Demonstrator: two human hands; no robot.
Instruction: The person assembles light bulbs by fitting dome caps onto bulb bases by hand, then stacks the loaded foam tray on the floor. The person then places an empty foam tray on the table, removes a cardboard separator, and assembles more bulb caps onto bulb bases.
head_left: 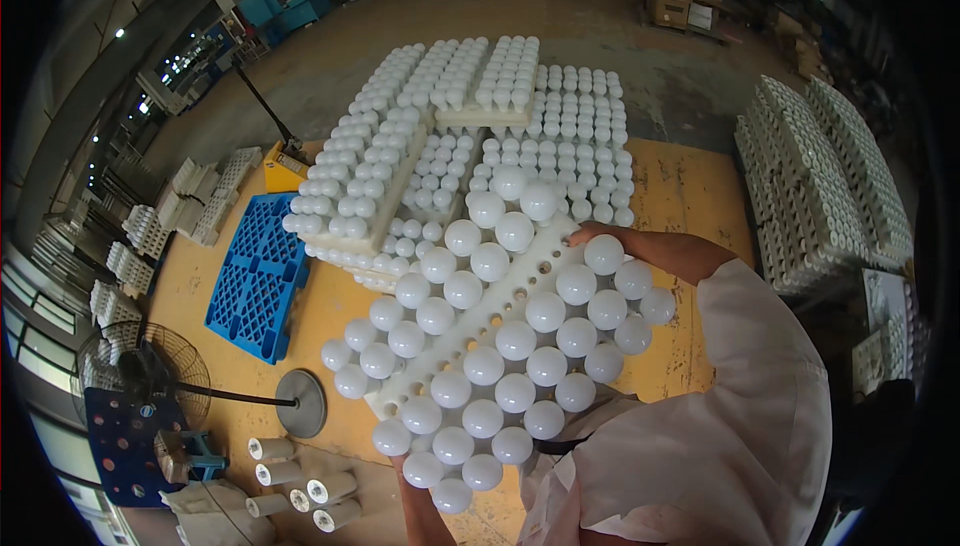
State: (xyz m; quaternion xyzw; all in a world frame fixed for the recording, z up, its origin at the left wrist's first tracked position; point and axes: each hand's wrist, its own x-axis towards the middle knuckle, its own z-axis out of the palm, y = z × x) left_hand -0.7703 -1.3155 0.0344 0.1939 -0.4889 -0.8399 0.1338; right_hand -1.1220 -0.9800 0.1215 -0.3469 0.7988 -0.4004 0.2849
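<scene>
Both of my hands hold a white foam tray (468, 324) slantwise in front of me. Round white light bulbs (515, 340) fill it in rows on either side of a bare strip with holes. My right hand (592, 235) grips the far end, its fingers partly hidden by tray and bulbs. At the near left end, my left hand (399, 464) is mostly covered by bulbs; only a bit of it and the forearm show. Just beyond stands a wide stack of similar bulb-filled trays (437, 118), its top layer uneven.
A blue plastic pallet (258, 276) lies left of the stack, by a yellow pallet jack (285, 168). A floor fan (150, 371) with a round base and several white cylinders (330, 487) are at lower left. Tall tray stacks (805, 181) stand at right.
</scene>
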